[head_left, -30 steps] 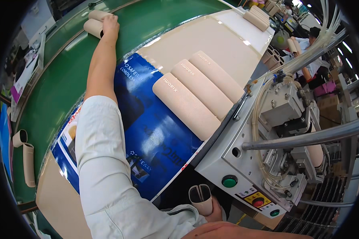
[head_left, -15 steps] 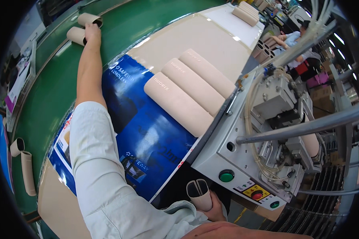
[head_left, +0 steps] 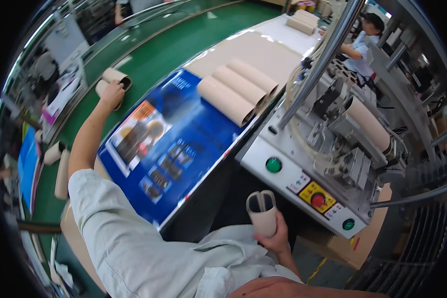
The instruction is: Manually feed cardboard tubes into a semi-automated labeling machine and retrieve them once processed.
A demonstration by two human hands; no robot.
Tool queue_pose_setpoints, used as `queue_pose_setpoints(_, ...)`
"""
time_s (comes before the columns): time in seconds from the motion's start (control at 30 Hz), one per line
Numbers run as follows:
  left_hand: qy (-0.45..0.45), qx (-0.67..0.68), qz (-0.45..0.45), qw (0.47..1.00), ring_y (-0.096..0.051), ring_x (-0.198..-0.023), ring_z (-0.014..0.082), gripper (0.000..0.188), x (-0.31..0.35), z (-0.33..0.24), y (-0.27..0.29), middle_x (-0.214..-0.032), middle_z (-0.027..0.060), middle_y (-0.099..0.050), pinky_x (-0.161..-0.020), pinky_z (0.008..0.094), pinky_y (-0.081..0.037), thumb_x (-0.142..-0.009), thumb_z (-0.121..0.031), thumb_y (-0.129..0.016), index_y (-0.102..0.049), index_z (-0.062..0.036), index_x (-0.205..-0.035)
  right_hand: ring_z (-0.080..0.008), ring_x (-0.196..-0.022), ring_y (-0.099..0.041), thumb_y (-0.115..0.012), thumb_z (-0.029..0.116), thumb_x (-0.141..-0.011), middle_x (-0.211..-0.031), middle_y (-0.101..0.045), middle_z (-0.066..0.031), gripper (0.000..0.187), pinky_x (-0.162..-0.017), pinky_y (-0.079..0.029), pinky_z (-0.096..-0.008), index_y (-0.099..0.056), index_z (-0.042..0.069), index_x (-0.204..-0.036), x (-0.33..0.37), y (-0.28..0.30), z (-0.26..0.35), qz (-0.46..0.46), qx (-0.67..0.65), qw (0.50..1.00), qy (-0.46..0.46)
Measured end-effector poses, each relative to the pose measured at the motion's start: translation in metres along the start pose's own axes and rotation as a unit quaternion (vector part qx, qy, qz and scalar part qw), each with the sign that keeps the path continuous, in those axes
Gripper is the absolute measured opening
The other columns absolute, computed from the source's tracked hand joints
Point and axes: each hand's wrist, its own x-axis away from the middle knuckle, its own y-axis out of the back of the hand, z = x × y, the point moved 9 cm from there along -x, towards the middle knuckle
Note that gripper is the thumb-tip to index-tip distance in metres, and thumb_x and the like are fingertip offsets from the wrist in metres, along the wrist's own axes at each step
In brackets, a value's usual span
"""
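Observation:
At the end of my outstretched left arm, my left hand (head_left: 113, 93) has its fingers curled round a beige tube (head_left: 101, 88) on the green conveyor. A second beige tube (head_left: 116, 76) lies right beside it, its dark open end facing right. Low in the middle, my right hand (head_left: 277, 233) grips a beige sleeve (head_left: 262, 222) from its right side. That sleeve is held nearly upright, and its open top shows two hollows side by side. My left fingertips are partly hidden behind the hand and the tube.
Three beige tubes (head_left: 228, 102) lie in a row on a blue printed sheet (head_left: 184, 144). At right stands a metal machine (head_left: 293, 174) with buttons, holding a beige tube (head_left: 367, 121). More tubes (head_left: 62, 174) rest on the conveyor (head_left: 149, 57) at left. A co-worker (head_left: 365, 44) sits beyond.
The view has shifted, showing more of the machine and the conveyor's left side. My left hand stays at the paired tubes, and my right hand still holds its sleeve.

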Motion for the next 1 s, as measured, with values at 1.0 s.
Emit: queue_pose_setpoints(1.0,-0.236,0.938,0.063,0.247,-0.066,-0.119,0.022,0.082,-0.009,-0.405,0.499,-0.135,0.0115,-0.069,-0.114,0.0385,-0.048,-0.071,-0.013,-0.103,-0.064,-0.0023,-0.142,-0.032,-0.132,-0.059,-0.086,0.011,-0.086,-0.149,-0.058,-0.0167,0.084,-0.115,-0.045,-0.0461,-0.044,0.007,-0.159,-0.02,0.034,0.063,-0.07,-0.26,0.963,-0.012)
